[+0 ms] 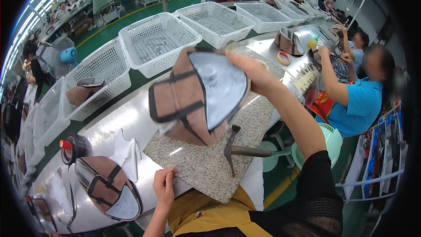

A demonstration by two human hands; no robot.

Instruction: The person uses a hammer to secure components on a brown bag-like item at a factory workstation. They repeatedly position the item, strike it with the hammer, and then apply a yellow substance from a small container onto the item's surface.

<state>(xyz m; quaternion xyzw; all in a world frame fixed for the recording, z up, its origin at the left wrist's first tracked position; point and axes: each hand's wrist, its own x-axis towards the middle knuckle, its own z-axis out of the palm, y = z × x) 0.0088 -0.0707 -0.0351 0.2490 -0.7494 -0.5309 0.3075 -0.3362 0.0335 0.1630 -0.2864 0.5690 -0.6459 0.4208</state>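
Observation:
My right hand (252, 72) grips the upper edge of a brown shoe upper (186, 94) with black straps and a pale lining. The upper is slightly blurred and hangs tilted above a speckled stone slab (188, 166). Below it, a hammer (245, 151) with a dark metal head lies across the slab's right side. My left hand (165, 186) is closed, its fingers curled beside the slab's near left edge, with nothing visible in it. Farther left, a second brown shoe upper (107, 186) rests on the metal table.
White perforated baskets (160, 41) line the table's far side; the left one holds a brown upper (85, 91). A black tape roll (74, 148) and white cloth (125, 156) lie at left. On the right sit a co-worker in blue (357, 105) and a green fan (326, 145).

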